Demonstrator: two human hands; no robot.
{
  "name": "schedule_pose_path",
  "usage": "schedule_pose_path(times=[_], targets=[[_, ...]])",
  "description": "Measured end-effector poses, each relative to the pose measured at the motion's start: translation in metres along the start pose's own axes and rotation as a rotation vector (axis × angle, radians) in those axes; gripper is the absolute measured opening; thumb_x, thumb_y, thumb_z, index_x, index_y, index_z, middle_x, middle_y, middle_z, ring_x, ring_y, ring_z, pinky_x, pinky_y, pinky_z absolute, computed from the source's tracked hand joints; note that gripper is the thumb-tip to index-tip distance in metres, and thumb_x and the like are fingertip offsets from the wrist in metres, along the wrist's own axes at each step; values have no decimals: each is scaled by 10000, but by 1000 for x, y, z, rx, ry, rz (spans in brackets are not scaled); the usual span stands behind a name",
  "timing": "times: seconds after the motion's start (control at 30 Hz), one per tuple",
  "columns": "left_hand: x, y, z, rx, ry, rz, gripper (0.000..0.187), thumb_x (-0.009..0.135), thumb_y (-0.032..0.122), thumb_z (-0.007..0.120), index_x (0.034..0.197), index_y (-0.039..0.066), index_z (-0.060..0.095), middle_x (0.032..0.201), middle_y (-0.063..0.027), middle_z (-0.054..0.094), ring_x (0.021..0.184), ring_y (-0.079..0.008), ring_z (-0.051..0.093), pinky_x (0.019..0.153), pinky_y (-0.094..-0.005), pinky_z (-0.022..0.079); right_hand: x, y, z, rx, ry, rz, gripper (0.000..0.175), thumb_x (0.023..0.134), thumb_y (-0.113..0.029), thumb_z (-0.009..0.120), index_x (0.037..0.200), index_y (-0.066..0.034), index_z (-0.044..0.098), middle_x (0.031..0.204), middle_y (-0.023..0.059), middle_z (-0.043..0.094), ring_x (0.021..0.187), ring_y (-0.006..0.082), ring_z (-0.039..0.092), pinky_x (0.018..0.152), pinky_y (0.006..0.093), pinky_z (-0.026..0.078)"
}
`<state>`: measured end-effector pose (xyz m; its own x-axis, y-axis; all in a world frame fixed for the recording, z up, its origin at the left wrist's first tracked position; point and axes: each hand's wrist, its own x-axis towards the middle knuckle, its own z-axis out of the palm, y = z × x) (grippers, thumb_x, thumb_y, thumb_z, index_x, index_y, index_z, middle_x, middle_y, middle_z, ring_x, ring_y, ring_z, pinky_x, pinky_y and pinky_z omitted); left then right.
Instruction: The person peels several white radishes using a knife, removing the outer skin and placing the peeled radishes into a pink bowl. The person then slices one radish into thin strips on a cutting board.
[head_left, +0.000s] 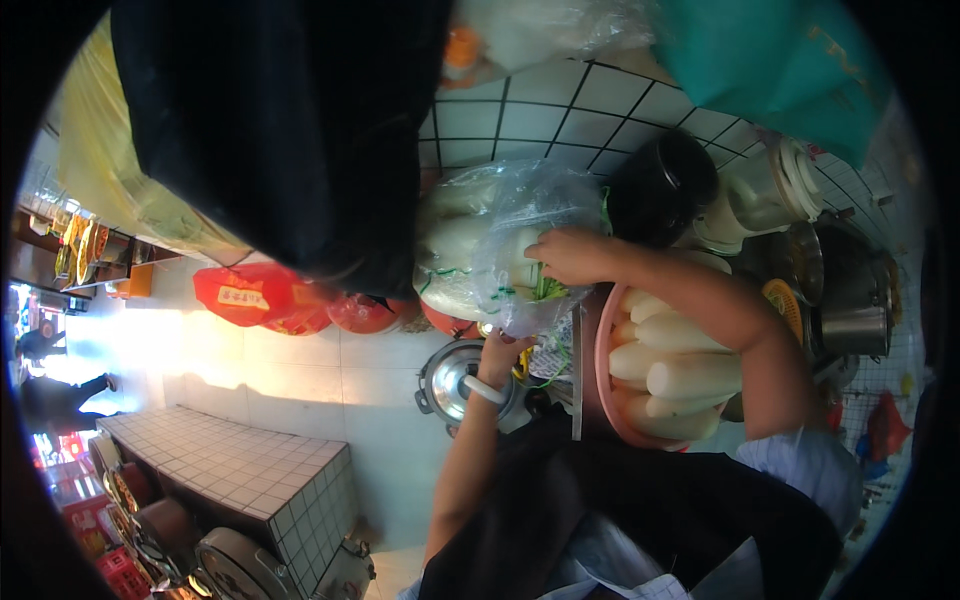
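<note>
A clear plastic bag (517, 202) full of white radishes (454, 247) lies in front of me, its open mouth towards me. My right hand (574, 256) has its fingers curled on the bag's mouth, just above cut green stalks (550, 289). Lower down, my left hand (504, 358), with a white bangle on the wrist, pinches the bag's near edge. Beneath my right forearm stands a pink basin (604, 375) piled with peeled-looking white radishes (686, 375).
A lidded metal pot (450, 379) is on the floor left of my left hand. Red bags (255, 296) lie further left. A black pot (664, 187) and steel pots (855, 307) stand at right. A tiled counter (225, 457) is at lower left. A dark hanging bag (285, 135) blocks the upper left.
</note>
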<state>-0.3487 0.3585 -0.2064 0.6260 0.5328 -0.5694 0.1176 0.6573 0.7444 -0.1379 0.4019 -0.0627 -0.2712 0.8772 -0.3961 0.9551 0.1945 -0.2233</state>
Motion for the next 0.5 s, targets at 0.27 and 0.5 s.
schedule_pose_path(times=[0.27, 0.5], targets=[[-20, 4, 3, -622, 396, 95, 654, 834, 171, 635, 1328, 91, 215, 1159, -126, 487, 982, -191, 507, 730, -331, 494, -3, -42, -47, -310, 565, -82, 546, 721, -196, 724, 1227, -128, 529, 1280, 194, 480, 1215, 378, 438, 895, 538, 423], [26, 20, 25, -750, 494, 330, 753, 857, 225, 643, 1390, 158, 115, 1374, -133, 326, 1218, -304, 387, 922, -480, 404, 70, 38, -38, 50, 290, 338, 748, 678, -242, 746, 1353, -203, 427, 1436, 190, 310, 1308, 401, 304, 1009, 516, 345]])
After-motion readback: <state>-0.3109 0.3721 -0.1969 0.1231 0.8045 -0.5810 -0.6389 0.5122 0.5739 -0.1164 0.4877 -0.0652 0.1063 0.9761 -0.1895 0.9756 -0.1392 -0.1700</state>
